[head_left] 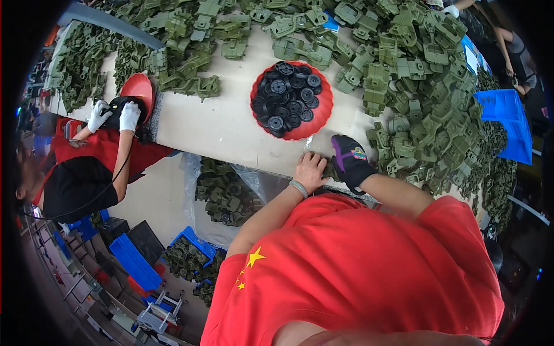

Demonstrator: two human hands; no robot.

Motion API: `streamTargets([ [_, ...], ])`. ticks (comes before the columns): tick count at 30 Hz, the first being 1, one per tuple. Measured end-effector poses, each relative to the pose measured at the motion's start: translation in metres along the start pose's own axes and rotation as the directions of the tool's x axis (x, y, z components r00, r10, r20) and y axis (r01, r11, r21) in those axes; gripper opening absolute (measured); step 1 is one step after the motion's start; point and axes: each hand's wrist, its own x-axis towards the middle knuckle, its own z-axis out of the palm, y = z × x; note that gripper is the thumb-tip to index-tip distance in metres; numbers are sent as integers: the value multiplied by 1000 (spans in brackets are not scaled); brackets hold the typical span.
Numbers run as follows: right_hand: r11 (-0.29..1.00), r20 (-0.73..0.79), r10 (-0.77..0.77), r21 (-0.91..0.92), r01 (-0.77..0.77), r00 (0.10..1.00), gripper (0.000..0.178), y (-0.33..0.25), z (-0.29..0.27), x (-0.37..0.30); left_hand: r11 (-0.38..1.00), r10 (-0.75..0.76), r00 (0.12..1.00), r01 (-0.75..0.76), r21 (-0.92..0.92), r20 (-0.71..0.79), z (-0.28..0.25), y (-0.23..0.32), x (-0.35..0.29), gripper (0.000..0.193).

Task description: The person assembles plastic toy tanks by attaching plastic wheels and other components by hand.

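At the near edge of the table my left hand [310, 172], bare with a band at the wrist, has its fingers curled down over a small green plastic part [330, 172], mostly hidden. Close on its right, my right hand [351, 160] wears a black and purple glove. Its fingers are closed together and bent downward, and whatever lies under them is out of sight. Just beyond both hands stands a red scalloped bowl [327, 109] heaped with black plastic wheels [279, 86].
Green moulded parts [427, 86] lie piled along the right and far side. Blue bins [508, 118] stand at the far right. On the left, a co-worker in white gloves [128, 116] handles a black object beside a red bowl [138, 89]. A bag of green parts [225, 190] sits below the table edge.
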Motion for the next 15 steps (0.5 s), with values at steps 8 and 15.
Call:
streamTargets([
  [8,958,268,-260,-48,282,928,27,-3,-14,13,1000,7,1000,-7,-11,-13,-1,1,2,56],
  [15,999,-34,18,27,-17,999,40,11,8,-7,1000,11,1000,-12,26,19,-5,3,4,57],
])
